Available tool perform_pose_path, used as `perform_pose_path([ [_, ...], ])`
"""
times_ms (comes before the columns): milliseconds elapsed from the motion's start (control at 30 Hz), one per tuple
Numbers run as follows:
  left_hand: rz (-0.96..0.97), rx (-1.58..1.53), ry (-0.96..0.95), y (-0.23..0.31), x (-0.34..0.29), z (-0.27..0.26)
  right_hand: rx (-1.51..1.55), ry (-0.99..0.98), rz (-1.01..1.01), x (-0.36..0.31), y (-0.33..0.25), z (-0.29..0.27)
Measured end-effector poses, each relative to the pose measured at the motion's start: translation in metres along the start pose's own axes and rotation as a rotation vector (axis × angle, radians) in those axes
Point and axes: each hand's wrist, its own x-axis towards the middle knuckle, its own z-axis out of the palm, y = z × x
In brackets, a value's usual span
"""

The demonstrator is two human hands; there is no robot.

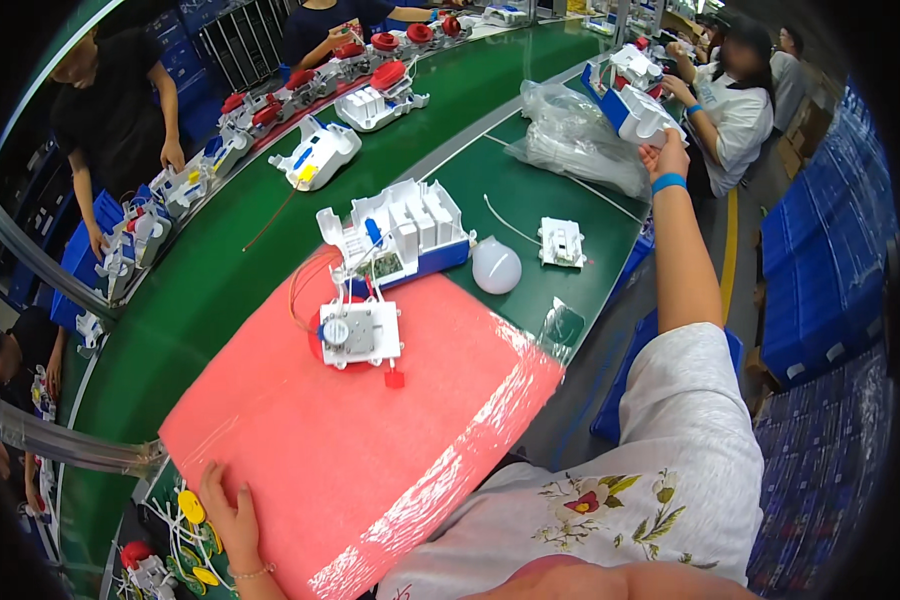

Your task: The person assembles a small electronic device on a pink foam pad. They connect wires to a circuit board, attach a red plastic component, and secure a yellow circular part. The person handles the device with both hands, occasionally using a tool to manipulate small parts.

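Observation:
My right hand reaches far out to the right, with its fingers closed on the near end of a white-and-blue plastic housing. My left hand lies at the left edge of a pink foam mat, fingers apart and holding nothing. At the far edge of the mat sits an opened white-and-blue housing with a circuit board inside. Wires join it to a white plate with a round motor. A frosted white dome and a small white module with a wire lie to the right.
A clear plastic bag lies beside my right hand. Beyond the mat runs a green conveyor carrying white housings and red-topped units. Yellow parts with white wires lie by my left hand. Several people work around the line. Blue crates stand right.

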Motion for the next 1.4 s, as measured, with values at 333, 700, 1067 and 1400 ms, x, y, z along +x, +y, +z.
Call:
perform_pose_path([
  [333, -0.013, 0.048, 0.002, 0.012, 0.004, 0.002, -0.077, 0.09, 0.052, 0.072, 0.036, 0.026],
  [700, 0.015, 0.099, 0.004, 0.014, 0.007, 0.003, -0.968, -0.02, 0.234, 0.109, 0.025, 0.028],
  [1067, -0.019, 0.085, 0.01, 0.015, 0.005, 0.002, -0.561, -0.338, -0.236, -0.004, 0.021, 0.01],
  [1400, 0.056, -0.225, -0.076, 0.052, 0.055, 0.017, -0.908, -1.353, -0.349, -0.237, 0.007, 0.02],
])
